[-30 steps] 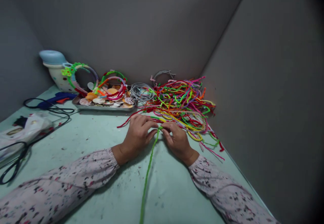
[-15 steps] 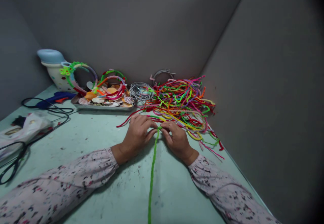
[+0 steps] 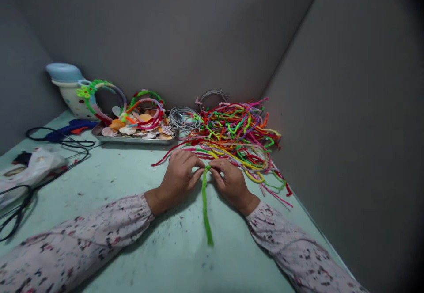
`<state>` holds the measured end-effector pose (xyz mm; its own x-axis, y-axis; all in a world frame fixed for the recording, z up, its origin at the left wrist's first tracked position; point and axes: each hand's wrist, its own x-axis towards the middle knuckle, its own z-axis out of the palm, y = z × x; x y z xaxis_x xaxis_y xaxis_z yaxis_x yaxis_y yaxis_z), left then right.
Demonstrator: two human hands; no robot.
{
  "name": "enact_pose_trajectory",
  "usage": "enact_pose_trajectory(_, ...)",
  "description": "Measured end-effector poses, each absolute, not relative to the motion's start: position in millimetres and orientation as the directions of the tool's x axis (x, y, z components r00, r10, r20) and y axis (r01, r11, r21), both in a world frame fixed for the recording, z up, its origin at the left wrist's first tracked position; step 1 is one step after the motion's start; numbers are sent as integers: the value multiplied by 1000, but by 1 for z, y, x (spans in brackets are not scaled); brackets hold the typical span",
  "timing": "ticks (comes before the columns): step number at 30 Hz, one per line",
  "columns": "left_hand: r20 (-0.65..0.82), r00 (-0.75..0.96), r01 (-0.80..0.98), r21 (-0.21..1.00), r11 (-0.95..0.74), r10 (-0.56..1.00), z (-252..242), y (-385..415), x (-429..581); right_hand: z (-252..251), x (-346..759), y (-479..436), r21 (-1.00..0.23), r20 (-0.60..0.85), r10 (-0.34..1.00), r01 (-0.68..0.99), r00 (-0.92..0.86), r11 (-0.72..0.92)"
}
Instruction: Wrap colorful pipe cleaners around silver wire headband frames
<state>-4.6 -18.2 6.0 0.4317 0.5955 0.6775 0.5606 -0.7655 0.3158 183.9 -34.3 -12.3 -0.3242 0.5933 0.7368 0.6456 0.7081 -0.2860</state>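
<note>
Green pipe cleaner [image 3: 205, 204] is pinched at centre frame by left hand [image 3: 179, 179] and right hand [image 3: 232, 182]; colourful pile [image 3: 238, 134] lies just behind, shell tray [image 3: 135, 139] upper left.

Craft workspace, pipe cleaner pile [image 3: 236, 131], scissors [image 3: 15, 209], glue gun [image 3: 68, 129], grey partitions

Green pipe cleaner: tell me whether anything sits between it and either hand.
Nothing does. The left hand and right hand both already pinch the top of the green pipe cleaner; its loose end lies on bare table.
</note>
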Motion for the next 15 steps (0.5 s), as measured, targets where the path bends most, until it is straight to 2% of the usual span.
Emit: enact_pose_trajectory(15, 591, 367, 509, 519, -687, 718, 8, -19, 0, -13, 185, -32, -285, 716, 607, 649, -345, 705)
